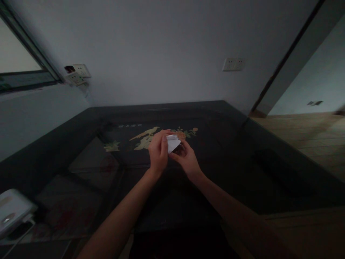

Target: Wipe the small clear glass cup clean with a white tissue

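Two hands hold a folded white paper (172, 143) above the dark desk (269, 154). The left hand (158, 154) pinches its left edge with closed fingers; the right hand (188, 159) grips it from beneath, fingers curled. Crisp creasing, I judge, needs aligned edges and firm pressure.

The left hand (158, 153) hides part of the white paper (173, 142); the picture's edge cuts off the white device (12, 212).
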Tool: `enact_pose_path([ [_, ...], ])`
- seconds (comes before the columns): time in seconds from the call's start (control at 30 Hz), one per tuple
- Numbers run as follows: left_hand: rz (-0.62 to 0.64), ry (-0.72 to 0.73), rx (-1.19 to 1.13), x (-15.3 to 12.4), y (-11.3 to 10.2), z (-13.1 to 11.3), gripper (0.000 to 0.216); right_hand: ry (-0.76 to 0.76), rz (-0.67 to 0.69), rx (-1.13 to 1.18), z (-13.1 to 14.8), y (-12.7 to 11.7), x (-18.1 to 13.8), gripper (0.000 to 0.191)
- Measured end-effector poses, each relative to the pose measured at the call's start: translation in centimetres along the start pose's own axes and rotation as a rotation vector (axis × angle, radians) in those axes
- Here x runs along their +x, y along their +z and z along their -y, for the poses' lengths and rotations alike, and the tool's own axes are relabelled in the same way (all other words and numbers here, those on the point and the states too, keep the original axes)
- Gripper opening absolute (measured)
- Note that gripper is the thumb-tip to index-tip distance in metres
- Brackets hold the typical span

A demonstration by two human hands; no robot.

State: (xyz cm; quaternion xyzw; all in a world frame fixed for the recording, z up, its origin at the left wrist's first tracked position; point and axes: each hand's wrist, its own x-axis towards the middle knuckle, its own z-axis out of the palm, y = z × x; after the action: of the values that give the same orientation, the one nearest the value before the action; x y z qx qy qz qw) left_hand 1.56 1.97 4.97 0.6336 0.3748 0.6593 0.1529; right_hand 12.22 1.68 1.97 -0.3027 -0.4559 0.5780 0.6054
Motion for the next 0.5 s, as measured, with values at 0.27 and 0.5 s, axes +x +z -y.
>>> enact_pose_path([
  [0.27, -0.076, -0.251, -0.234, 0.3, 0.1, 0.5, 0.034, -0.009, 0.031, -0.034, 0.4, -0.1, -0.1, 0.061],
  [0.5, -0.118, -0.735, -0.726, 1.6, 0.6, 0.7, 0.029, 0.014, 0.043, -0.010, 0.5, 0.1, -0.4, 0.063],
])
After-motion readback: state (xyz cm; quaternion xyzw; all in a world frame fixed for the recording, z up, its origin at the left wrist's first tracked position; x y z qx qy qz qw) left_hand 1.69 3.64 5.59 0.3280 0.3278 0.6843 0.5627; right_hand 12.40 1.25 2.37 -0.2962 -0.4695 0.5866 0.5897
